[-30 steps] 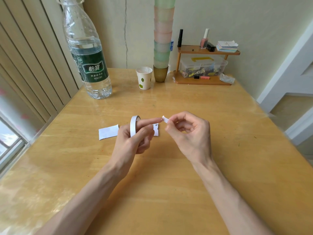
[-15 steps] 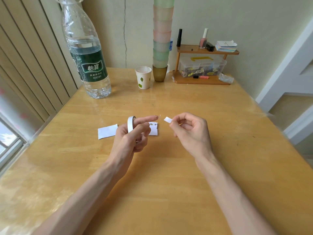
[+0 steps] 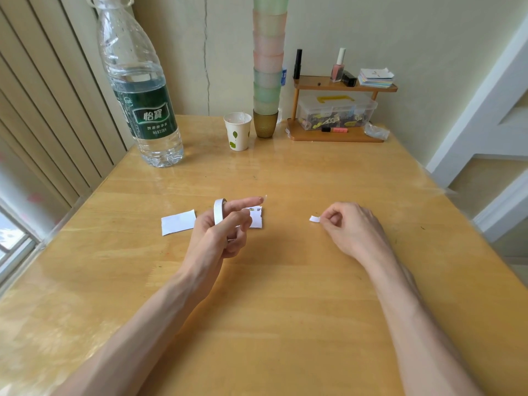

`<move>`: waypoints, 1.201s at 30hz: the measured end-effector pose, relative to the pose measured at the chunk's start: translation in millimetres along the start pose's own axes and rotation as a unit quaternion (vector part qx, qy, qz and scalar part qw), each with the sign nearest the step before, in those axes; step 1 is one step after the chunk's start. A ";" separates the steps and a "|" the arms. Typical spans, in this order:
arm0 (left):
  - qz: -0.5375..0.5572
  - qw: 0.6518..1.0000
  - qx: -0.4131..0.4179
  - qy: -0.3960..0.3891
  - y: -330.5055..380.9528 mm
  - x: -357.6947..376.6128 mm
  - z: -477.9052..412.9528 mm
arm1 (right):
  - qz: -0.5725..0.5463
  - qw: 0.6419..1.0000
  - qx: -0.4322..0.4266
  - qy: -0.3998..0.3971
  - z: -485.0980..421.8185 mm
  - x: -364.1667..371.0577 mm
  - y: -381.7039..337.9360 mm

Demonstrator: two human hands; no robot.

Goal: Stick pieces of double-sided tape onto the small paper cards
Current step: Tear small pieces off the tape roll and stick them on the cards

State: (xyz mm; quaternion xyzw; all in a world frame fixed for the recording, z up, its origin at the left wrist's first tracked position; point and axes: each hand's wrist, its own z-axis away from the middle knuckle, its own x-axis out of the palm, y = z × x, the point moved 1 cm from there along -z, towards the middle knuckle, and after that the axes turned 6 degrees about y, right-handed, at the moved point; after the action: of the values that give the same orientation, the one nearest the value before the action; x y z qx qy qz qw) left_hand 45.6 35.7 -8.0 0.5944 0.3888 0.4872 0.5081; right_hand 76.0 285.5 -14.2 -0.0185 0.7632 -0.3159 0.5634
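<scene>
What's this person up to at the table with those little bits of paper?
A person is taping paper cards at a wooden table. The left hand carries a roll of double-sided tape looped over its index finger. The right hand pinches a small torn piece of tape. A white card and a second card, partly hidden behind the left hand, lie flat; the piece is not yet on either.

The left hand grips the tape roll, index finger outstretched; the right hand pinches a tape piece.
</scene>
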 end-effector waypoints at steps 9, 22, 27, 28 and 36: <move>0.000 1.000 -0.004 0.014 0.4 -2.3 -3.2 | 0.009 0.997 -0.013 0.071 -4.8 4.2 5.8; 0.010 1.000 0.000 0.029 3.4 -6.2 -5.5 | 0.032 0.995 -0.013 0.095 -1.9 8.1 5.2; 0.010 1.000 0.002 0.029 3.7 -5.9 -6.0 | 0.033 0.992 -0.024 0.121 -1.0 9.5 4.4; 0.009 1.000 0.002 0.029 4.0 -6.3 -5.7 | 0.033 0.991 -0.026 0.127 -1.4 10.2 5.4; 0.005 1.000 0.005 0.027 4.1 -6.9 -5.6 | 0.033 0.986 -0.016 0.161 -3.4 12.1 7.0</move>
State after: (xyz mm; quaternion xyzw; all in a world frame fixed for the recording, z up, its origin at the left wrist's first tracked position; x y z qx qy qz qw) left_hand 38.5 29.7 -5.2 0.5854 0.4022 0.5038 0.4917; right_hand 70.9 288.0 -27.5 0.0485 0.8493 -0.2839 0.4425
